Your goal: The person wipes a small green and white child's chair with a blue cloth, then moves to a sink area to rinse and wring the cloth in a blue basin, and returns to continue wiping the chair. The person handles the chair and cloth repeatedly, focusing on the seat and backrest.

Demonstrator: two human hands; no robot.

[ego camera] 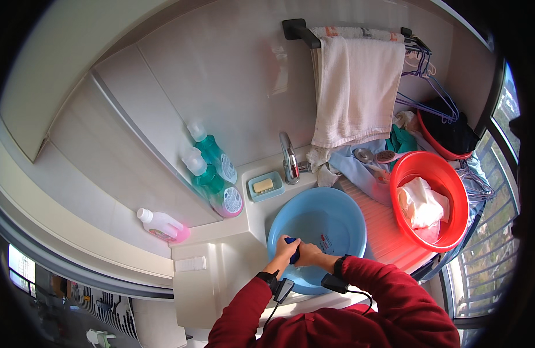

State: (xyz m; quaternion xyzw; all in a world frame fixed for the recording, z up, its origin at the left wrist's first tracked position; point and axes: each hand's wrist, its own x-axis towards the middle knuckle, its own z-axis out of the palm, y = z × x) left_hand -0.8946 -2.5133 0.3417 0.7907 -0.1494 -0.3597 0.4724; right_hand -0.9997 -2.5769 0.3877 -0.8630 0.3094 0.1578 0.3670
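Note:
A light blue plastic basin [339,209] stands in the sink below a chrome faucet [290,158]. Over its near left part, my left hand [286,250] and my right hand [307,254] are close together, both closed around a small bunched dark blue cloth [293,252]. Much of the cloth is hidden by my fingers. Clear water seems to lie in the basin, whose bottom bears a printed mark. Left of the faucet, a bar of yellowish soap [263,186] rests in a pale blue soap dish [274,177].
A red basin [462,209] with white cloth [419,201] sits on the ribbed washboard [374,226] at right. Green pump bottles [226,195] and a pink detergent bottle [163,226] stand left. A towel [358,91] hangs behind; purple hangers [437,98] hang beside it.

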